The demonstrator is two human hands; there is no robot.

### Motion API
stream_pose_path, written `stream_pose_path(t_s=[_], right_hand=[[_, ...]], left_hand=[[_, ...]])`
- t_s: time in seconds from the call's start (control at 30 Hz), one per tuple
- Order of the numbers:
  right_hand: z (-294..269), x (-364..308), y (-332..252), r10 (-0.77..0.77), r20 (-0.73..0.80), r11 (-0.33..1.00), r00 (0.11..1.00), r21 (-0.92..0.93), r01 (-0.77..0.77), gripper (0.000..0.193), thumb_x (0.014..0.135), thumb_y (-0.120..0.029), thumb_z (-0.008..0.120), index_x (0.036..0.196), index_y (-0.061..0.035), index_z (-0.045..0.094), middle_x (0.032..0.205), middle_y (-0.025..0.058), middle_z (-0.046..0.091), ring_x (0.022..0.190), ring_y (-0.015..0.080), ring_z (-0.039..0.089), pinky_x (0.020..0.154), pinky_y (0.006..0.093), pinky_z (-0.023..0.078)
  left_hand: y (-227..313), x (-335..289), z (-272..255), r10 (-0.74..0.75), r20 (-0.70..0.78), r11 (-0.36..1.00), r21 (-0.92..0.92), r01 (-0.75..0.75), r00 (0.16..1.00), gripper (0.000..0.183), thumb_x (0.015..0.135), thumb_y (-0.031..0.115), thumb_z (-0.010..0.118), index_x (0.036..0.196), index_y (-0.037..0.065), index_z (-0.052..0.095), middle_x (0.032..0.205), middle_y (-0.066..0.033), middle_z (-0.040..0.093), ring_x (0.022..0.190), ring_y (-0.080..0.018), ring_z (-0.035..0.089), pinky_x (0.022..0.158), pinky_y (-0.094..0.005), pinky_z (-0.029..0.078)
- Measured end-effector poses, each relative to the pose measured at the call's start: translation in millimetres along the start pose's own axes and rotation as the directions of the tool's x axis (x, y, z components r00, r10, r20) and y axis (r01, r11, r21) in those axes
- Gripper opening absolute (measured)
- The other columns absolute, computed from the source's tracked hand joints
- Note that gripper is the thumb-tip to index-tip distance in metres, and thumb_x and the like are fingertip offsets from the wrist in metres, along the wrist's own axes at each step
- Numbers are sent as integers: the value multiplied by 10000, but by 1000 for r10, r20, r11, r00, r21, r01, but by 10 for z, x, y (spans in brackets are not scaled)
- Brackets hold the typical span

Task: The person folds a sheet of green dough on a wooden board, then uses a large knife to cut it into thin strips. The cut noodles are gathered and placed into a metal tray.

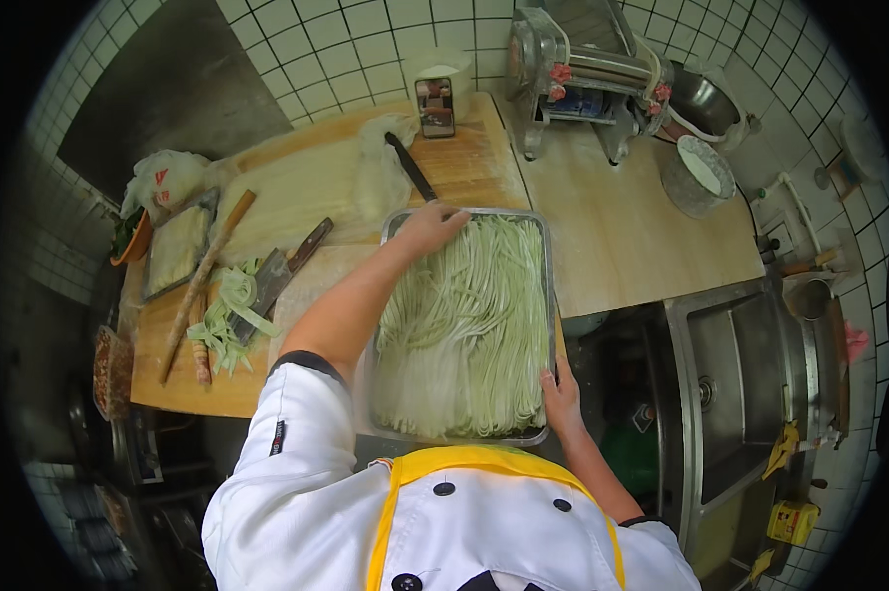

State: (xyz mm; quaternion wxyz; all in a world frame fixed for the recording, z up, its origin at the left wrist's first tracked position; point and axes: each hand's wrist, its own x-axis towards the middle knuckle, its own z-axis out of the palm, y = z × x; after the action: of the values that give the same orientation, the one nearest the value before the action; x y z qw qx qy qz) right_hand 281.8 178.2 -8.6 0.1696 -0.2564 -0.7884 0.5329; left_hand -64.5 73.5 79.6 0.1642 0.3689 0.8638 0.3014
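A metal tray [549, 295] full of long, pale green floured noodles [484, 325] sits in front of me, its near end out past the board's front edge. My left hand [433, 229] reaches across to the far left corner and grips the rim there, fingers over the noodles' far ends. Lower on the opposite side, my right hand [563, 394] holds the right rim, thumb on the edge. Some noodles at the near left look whiter with flour. Just beyond my left hand lies a long black handle [411, 167]; what it belongs to is partly hidden.
Left on the wooden board [233, 396] are a cleaver [259, 291], loose green strips [236, 300], a rolling pin [203, 291] and a tray of pale dough [177, 251]. A phone [435, 106] stands at the back. Right: a noodle machine [597, 74], flour bucket [698, 175] and sink [735, 369].
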Motion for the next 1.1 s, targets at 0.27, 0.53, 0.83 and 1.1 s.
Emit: stream_pose_path(t_s=[0.27,0.53,0.83,1.1], right_hand=[[-44,6,153,113,109,988,988,95,-123,445,879,-153,503,1280,27,435,1205,220,524,1136,322,497,973,356,368],[-76,114,191,50,137,999,989,9,-51,434,883,-173,514,1256,39,453,1146,184,569,1078,256,540,928,326,394],[-76,103,-37,-40,96,998,995,43,36,499,895,-133,470,1346,43,353,1247,206,499,1122,266,499,948,307,374],[72,-12,-223,-120,81,992,989,45,117,556,901,-145,422,1401,32,256,1378,226,354,1252,307,371,1034,348,275]], left_hand=[[377,545,441,137,293,970,155,-188,946,428,870,415,524,1055,45,634,1019,-190,618,955,-346,580,827,-408,443],[657,537,534,30,275,878,452,-157,961,427,826,421,562,1054,69,646,1164,-180,545,1091,-350,513,924,-425,410],[411,-985,401,248,-473,969,105,-225,845,463,801,218,608,1233,76,521,1296,-173,470,1199,-355,432,1002,-422,347],[13,-2976,705,-317,-564,941,-88,326,762,611,811,180,568,1351,4,342,1370,-228,364,1266,-379,346,1061,-424,271]])
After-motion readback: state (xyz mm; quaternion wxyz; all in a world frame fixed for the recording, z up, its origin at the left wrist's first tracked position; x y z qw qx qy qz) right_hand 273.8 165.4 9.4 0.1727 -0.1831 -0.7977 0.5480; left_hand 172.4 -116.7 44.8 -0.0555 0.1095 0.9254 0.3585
